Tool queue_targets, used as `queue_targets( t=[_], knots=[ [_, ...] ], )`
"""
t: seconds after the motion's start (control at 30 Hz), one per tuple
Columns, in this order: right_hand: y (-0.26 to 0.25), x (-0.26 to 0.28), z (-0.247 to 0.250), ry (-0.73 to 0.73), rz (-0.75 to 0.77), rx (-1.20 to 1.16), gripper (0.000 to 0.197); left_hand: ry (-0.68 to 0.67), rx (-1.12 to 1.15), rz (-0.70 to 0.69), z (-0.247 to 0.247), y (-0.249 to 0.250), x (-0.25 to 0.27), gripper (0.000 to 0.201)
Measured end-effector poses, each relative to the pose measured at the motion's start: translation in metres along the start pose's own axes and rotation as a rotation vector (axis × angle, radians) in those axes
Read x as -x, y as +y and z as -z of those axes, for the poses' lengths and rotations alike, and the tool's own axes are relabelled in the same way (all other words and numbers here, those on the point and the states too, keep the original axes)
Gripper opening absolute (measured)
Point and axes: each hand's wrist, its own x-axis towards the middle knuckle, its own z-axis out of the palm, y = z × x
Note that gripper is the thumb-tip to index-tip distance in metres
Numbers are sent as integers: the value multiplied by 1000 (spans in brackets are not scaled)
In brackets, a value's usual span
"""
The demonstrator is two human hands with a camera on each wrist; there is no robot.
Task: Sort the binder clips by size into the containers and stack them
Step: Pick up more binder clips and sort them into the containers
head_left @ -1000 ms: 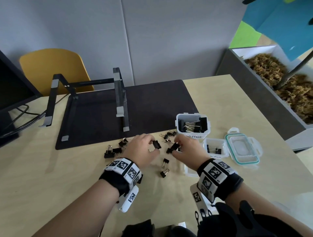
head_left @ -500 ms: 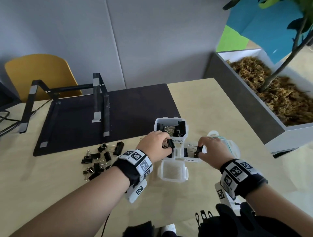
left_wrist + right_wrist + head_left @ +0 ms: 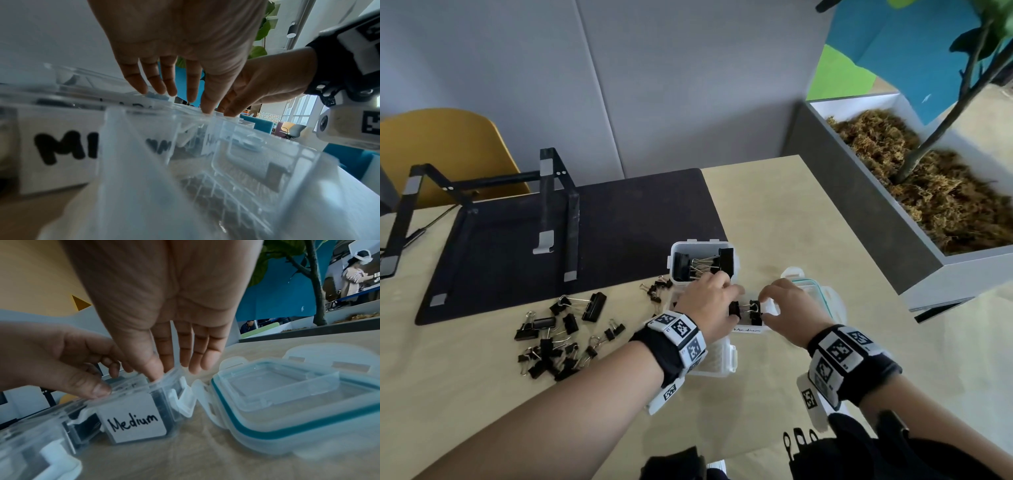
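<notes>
Both hands over the Medium container (image 3: 134,417): left hand (image 3: 707,305) and right hand (image 3: 789,310) fingers extended, relaxed, tips at its rim. Loose binder clips (image 3: 561,337) on table (image 3: 448,377), 9 o'clock of it.

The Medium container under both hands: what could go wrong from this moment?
The Medium container is small and both hands, left hand and right hand, crowd its rim, so it might tip or slide. The teal-rimmed lid lies close beside it and could be knocked. Many loose clips remain unsorted, so sizes may be mixed.
</notes>
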Motion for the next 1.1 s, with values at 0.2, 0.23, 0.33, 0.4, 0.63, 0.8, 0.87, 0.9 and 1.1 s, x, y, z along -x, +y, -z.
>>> queue_targets(
  t=[0.2, 0.23, 0.33, 0.4, 0.63, 0.8, 0.87, 0.9, 1.1],
  knots=[
    [0, -2, 1, 1, -4, 25, 28, -49, -65, -27, -3, -5, 4, 29],
    [-2, -1, 2, 12, -5, 34, 28, -39, -36, -11, -2, -6, 6, 30],
    [-14, 1, 5, 46, 9, 29, 27, 41, 65, 40, 2, -14, 15, 31],
    [-27, 3, 6, 49, 35, -13, 26, 85, 119, 87, 7, -23, 26, 31],
    [-92, 11, -7, 21, 171, -125, 20, 130, 200, 298, 25, -70, 77, 26],
    [-140, 11, -33, -89, 231, -167, 22, 98, 211, 440, 38, -115, 116, 31],
    [-156, 8, -45, -124, 235, -170, 22, 95, 221, 496, 41, -134, 130, 33],
    [-163, 7, -51, -139, 242, -159, 22, 97, 227, 517, 42, -143, 136, 33],
    [-201, -9, -82, -207, 251, -122, 23, 87, 206, 597, 47, -191, 164, 33]
  ],
)
